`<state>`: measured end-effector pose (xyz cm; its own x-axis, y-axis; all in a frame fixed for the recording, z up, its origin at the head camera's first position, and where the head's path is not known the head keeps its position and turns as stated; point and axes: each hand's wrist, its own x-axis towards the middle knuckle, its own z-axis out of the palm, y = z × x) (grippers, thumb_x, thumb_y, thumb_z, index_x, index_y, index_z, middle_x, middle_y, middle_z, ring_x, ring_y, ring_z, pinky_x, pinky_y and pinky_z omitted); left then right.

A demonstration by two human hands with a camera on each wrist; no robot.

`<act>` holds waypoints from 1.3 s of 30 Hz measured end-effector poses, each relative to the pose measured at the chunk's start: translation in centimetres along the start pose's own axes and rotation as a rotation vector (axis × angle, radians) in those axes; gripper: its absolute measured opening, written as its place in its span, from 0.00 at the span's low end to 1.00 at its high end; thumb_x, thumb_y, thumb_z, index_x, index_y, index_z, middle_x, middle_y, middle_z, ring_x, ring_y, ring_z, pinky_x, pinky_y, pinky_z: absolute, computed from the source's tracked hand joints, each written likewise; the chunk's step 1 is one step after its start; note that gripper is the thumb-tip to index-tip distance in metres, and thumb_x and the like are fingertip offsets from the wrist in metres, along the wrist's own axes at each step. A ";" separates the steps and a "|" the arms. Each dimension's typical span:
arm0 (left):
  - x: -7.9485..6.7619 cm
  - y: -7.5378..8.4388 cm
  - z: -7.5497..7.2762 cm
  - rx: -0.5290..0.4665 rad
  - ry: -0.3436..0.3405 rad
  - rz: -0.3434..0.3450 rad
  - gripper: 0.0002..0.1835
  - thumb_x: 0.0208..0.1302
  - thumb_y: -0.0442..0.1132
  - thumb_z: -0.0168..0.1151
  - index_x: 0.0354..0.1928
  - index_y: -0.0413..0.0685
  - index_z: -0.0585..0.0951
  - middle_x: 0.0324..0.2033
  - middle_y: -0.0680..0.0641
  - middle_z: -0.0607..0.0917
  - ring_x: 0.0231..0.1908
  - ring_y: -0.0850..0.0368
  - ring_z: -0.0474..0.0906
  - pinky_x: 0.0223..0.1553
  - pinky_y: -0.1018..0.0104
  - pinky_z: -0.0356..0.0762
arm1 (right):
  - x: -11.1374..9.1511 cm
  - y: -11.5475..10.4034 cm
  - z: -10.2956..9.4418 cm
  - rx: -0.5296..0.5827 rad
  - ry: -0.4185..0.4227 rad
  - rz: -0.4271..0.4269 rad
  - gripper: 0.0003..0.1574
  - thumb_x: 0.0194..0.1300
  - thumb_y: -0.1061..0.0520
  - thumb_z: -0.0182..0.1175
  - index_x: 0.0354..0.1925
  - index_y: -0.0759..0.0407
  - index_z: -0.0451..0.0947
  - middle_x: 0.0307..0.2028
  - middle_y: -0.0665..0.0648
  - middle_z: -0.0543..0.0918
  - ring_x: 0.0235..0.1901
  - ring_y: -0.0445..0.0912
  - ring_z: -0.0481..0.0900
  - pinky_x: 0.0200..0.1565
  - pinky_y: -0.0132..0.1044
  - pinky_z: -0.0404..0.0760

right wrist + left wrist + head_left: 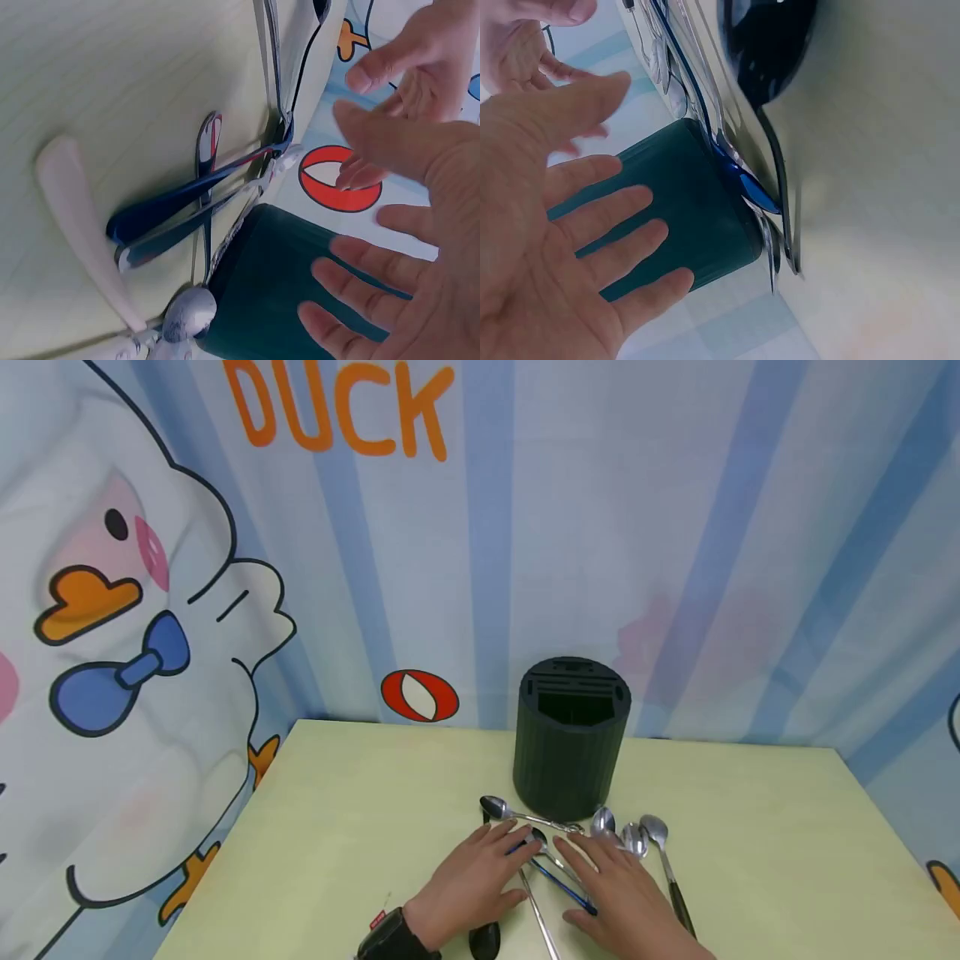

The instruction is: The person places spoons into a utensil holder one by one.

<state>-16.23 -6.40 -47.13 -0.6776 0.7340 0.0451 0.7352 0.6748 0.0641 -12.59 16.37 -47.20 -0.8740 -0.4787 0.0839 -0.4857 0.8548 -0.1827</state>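
Note:
Several spoons lie loosely piled before a dark green utensil holder. My left hand, palm down with fingers spread, hovers over the pile's left part. Under it run a black spoon and a thin silver handle. My right hand is spread the same way, beside a blue spoon and partly hiding other spoons. A silver spoon lies crosswise at the holder's foot. To the right is a dark-handled spoon. In the right wrist view, a cream handle lies apart from the blue one. Neither hand holds anything.
The pale yellow table ends at a curtain with blue stripes and a printed duck. The holder stands near that back edge, its slotted top facing up. A black watch is on the left wrist.

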 end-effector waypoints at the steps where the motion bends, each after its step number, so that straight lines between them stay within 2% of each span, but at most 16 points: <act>1: 0.2 -0.1 0.1 0.000 0.009 0.012 0.33 0.59 0.56 0.61 0.65 0.59 0.65 0.63 0.52 0.66 0.64 0.54 0.55 0.61 0.53 0.63 | 0.2 0.0 0.1 0.006 0.004 -0.006 0.50 0.50 0.36 0.66 0.66 0.49 0.61 0.60 0.56 0.68 0.58 0.57 0.64 0.54 0.59 0.71; 4: 0.9 -0.2 0.4 -0.006 0.023 0.033 0.29 0.58 0.52 0.63 0.62 0.57 0.69 0.60 0.53 0.71 0.62 0.58 0.60 0.60 0.57 0.66 | 0.6 0.0 0.6 0.008 0.028 -0.016 0.41 0.50 0.40 0.67 0.59 0.54 0.69 0.52 0.56 0.74 0.51 0.54 0.72 0.46 0.54 0.77; 7: 1.5 -0.7 1.0 0.005 0.031 0.026 0.27 0.57 0.51 0.65 0.59 0.57 0.73 0.57 0.54 0.74 0.59 0.60 0.64 0.57 0.60 0.69 | 0.8 -0.1 1.1 0.006 0.074 -0.038 0.35 0.49 0.44 0.69 0.54 0.56 0.73 0.46 0.55 0.77 0.44 0.51 0.75 0.40 0.48 0.80; 12: 1.8 -1.7 2.2 0.015 0.017 0.006 0.24 0.56 0.50 0.65 0.56 0.58 0.75 0.53 0.54 0.76 0.54 0.62 0.69 0.51 0.63 0.75 | 0.9 -0.1 1.9 -0.001 0.120 -0.082 0.30 0.46 0.49 0.70 0.48 0.57 0.76 0.38 0.52 0.78 0.35 0.47 0.77 0.32 0.43 0.81; 16: 1.9 -1.9 2.6 -0.011 0.012 0.013 0.22 0.57 0.48 0.66 0.54 0.58 0.76 0.50 0.57 0.77 0.49 0.64 0.72 0.47 0.64 0.77 | 1.0 0.0 2.4 0.003 0.137 -0.093 0.26 0.44 0.54 0.70 0.44 0.59 0.77 0.33 0.50 0.77 0.30 0.45 0.77 0.26 0.41 0.79; 21: 2.2 -1.7 2.5 -0.011 0.021 0.028 0.22 0.55 0.46 0.67 0.53 0.59 0.77 0.48 0.59 0.78 0.48 0.65 0.73 0.46 0.65 0.77 | 1.2 0.0 2.8 0.003 0.144 -0.082 0.24 0.43 0.58 0.69 0.42 0.59 0.78 0.31 0.50 0.77 0.28 0.45 0.76 0.24 0.41 0.78; 28: 2.7 -1.7 2.5 -0.020 -0.018 -0.020 0.18 0.57 0.42 0.65 0.51 0.62 0.79 0.45 0.60 0.79 0.44 0.67 0.74 0.42 0.66 0.79 | 1.3 -0.1 2.9 0.004 0.146 -0.074 0.21 0.40 0.64 0.67 0.39 0.57 0.79 0.27 0.49 0.75 0.25 0.45 0.75 0.20 0.40 0.76; 33: 2.7 -1.9 2.7 0.001 -0.007 -0.024 0.16 0.58 0.38 0.64 0.49 0.63 0.80 0.44 0.60 0.80 0.42 0.66 0.75 0.39 0.65 0.80 | 1.6 -0.1 3.4 0.009 0.174 -0.045 0.17 0.36 0.68 0.63 0.31 0.56 0.78 0.24 0.47 0.71 0.21 0.43 0.71 0.17 0.40 0.72; 39: 2.9 -2.0 2.7 -0.008 -0.011 -0.042 0.16 0.57 0.34 0.64 0.46 0.60 0.81 0.40 0.58 0.80 0.40 0.65 0.75 0.37 0.65 0.80 | 1.8 0.2 3.6 0.010 0.173 -0.023 0.13 0.36 0.68 0.64 0.21 0.53 0.74 0.21 0.46 0.69 0.17 0.42 0.68 0.15 0.39 0.70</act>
<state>-19.65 -5.46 -49.83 -0.7073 0.7062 0.0313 0.7063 0.7041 0.0736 -14.23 14.91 -50.58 -0.8526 -0.4558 0.2556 -0.5064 0.8414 -0.1889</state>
